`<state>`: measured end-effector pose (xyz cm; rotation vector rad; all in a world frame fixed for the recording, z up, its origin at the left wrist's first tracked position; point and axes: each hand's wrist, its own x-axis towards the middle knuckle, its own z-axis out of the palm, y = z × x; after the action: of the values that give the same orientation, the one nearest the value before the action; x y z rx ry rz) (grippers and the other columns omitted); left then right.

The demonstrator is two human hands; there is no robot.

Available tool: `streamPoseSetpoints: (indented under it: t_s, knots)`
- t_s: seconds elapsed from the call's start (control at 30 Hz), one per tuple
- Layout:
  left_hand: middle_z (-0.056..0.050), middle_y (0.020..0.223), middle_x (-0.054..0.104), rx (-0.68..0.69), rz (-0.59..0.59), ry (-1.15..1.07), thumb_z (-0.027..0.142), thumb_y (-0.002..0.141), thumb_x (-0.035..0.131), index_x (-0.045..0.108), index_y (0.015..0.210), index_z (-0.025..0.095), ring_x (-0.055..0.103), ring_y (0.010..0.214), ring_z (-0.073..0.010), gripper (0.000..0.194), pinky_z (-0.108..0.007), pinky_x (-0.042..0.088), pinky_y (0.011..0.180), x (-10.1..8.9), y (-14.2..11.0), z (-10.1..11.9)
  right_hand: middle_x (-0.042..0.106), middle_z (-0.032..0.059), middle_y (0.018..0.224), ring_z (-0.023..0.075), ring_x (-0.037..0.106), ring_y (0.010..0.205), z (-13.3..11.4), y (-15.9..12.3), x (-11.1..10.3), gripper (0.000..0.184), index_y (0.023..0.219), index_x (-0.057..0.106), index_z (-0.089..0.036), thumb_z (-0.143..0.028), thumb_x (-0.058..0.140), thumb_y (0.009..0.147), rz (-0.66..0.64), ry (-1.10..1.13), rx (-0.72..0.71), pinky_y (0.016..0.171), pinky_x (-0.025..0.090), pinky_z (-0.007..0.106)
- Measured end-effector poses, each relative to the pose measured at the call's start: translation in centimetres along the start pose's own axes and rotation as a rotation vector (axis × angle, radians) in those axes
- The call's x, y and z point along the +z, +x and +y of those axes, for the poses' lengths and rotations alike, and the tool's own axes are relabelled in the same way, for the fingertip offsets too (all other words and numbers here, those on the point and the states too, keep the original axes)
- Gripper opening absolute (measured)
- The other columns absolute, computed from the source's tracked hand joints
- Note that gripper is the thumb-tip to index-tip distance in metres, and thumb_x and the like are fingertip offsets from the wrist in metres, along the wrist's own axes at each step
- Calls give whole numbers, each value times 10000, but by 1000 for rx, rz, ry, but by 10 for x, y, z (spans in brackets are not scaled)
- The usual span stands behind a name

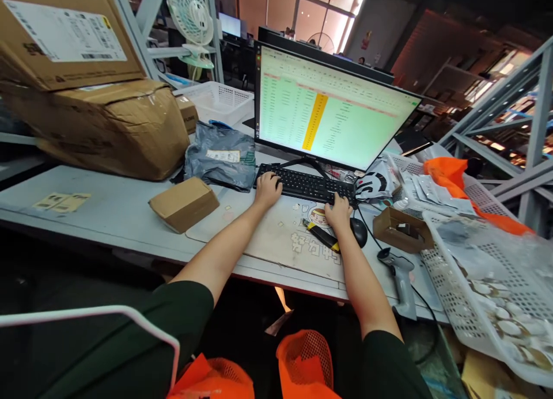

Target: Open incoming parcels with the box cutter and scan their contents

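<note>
Both my hands rest on a black keyboard (309, 184) in front of a monitor (328, 111) showing a green spreadsheet with a yellow column. My left hand (268, 189) lies on the keyboard's left end, fingers curled down onto the keys and holding nothing. My right hand (338, 209) sits on the right end, fingers spread over the keys. A black mouse (359, 232) lies just right of my right wrist. A yellow-and-black utility knife (322, 235) lies on the desk mat (276, 238) beside that wrist.
A small cardboard box (184, 203) and a grey mailer bag (221, 156) lie left of the keyboard, with large cartons (99, 122) behind. A barcode scanner (400, 272), an open small box (401, 229) and white perforated baskets (475, 284) stand to the right. Orange baskets (305, 361) sit below the desk.
</note>
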<state>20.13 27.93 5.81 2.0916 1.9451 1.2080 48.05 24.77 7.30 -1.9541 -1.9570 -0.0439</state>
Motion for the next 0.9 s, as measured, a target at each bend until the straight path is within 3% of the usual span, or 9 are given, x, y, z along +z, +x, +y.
streamPoseSetpoints:
  t_s: [0.1, 0.23, 0.3, 0.37, 0.43, 0.53, 0.6, 0.77, 0.9]
  knots:
    - [-152, 1398, 614, 45, -22, -19, 236, 956, 546, 731, 1194, 174, 488, 1419, -304, 308, -483, 390, 1206, -25, -15, 11, 512, 247, 1561, 366, 357, 1506, 3, 0, 1, 658, 1542, 469, -26, -328, 426, 958, 66, 52, -14, 1197, 318, 575]
    - [-93, 1472, 560, 231, 23, 5, 365, 975, 581, 728, 1235, 245, 381, 1517, -320, 322, -518, 321, 1261, -106, -63, -4, 510, 232, 1569, 389, 373, 1496, 10, 2, 8, 639, 1474, 561, -50, -379, 435, 941, 95, 89, -69, 1195, 325, 613]
    - [-89, 1512, 500, 181, 153, 82, 457, 962, 611, 704, 1279, 262, 333, 1541, -357, 383, -564, 264, 1282, -158, -92, -34, 515, 238, 1560, 403, 377, 1489, 13, 2, 12, 645, 1463, 571, -51, -402, 437, 940, 120, 111, -110, 1190, 323, 642]
    - [-115, 1548, 434, 12, 275, 164, 570, 874, 717, 656, 1346, 247, 284, 1556, -402, 575, -598, 215, 1293, -203, -118, -77, 521, 242, 1548, 408, 381, 1481, 15, 2, 15, 639, 1457, 576, -62, -415, 440, 942, 136, 139, -148, 1183, 325, 666]
    - [-161, 1604, 346, -157, 219, 173, 687, 724, 816, 570, 1449, 218, 266, 1556, -442, 898, -622, 220, 1288, -232, -137, -125, 531, 241, 1534, 408, 395, 1469, 15, 1, 15, 637, 1453, 580, -74, -424, 444, 938, 136, 162, -172, 1177, 337, 673]
    - [-176, 1573, 375, -286, -34, 71, 722, 581, 864, 456, 1545, 205, 372, 1511, -417, 1167, -576, 297, 1282, -243, -154, -178, 553, 242, 1513, 404, 436, 1444, 15, 0, 13, 664, 1448, 586, -64, -440, 444, 918, 125, 180, -177, 1176, 367, 653]
    - [-155, 1532, 417, -294, -76, 39, 691, 579, 858, 456, 1543, 211, 428, 1478, -383, 1148, -539, 322, 1283, -235, -160, -190, 568, 251, 1491, 401, 464, 1424, 15, 1, 12, 678, 1438, 593, -48, -444, 444, 909, 122, 190, -177, 1177, 385, 631]
    - [-147, 1445, 477, -327, 132, 25, 595, 654, 814, 555, 1447, 195, 479, 1430, -361, 926, -527, 377, 1259, -218, -176, -175, 599, 250, 1443, 372, 510, 1378, 20, 4, 17, 654, 1409, 614, -50, -446, 444, 917, 148, 227, -211, 1180, 409, 569]
    - [-157, 1443, 471, -386, 343, 29, 566, 698, 808, 544, 1457, 213, 502, 1402, -356, 877, -506, 497, 1161, -233, -199, -178, 598, 250, 1428, 369, 509, 1371, 27, 6, 22, 620, 1400, 617, -70, -437, 459, 925, 172, 242, -225, 1168, 416, 568]
